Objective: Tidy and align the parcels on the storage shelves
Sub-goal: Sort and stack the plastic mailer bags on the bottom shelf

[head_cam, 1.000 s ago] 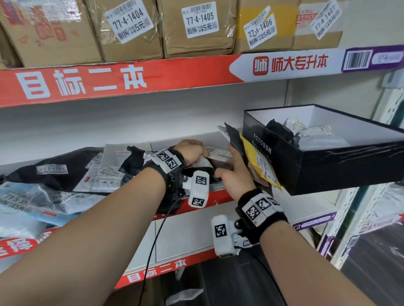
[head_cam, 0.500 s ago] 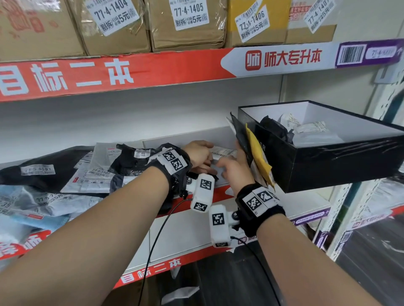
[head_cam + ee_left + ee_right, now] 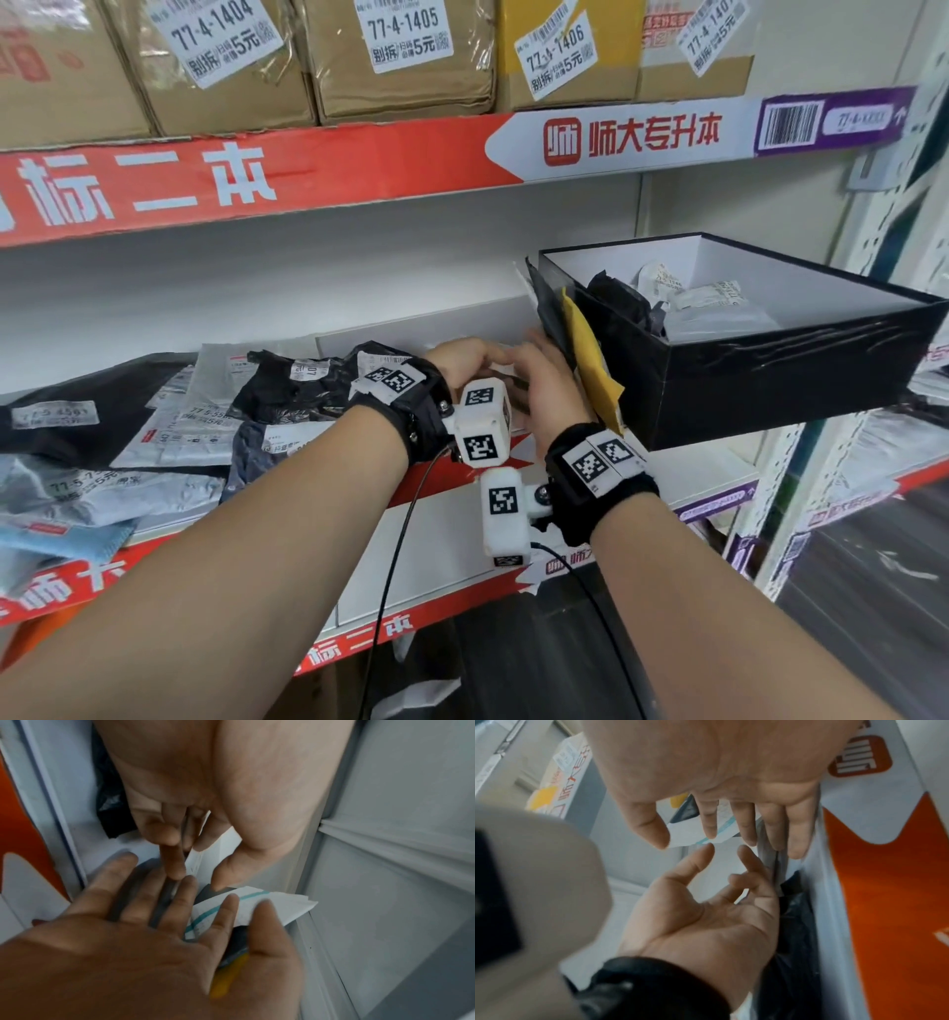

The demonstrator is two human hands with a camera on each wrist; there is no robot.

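Parcels (image 3: 557,329): flat mailers, one dark and one yellow padded envelope (image 3: 590,370), stand on edge on the middle shelf (image 3: 683,470), leaning against the left wall of the black open box (image 3: 770,390), at roughly 3 o'clock from the loose heap of poly-bag parcels (image 3: 215,411). Long axes run front-to-back along the shelf; faces point left toward the hands. Right hand (image 3: 547,383): fingers straight and spread wide, flat against the dark mailer's face, holding nothing. Left hand (image 3: 464,362): fingers loosely curled, thumb and forefinger apart near a white label slip (image 3: 259,906); no grip on it evident. Judgement: mailers light, floppy, slick-skinned, likely to slide or fan out; best squared by pressing flat on the broad faces and pinching the upper edges together.
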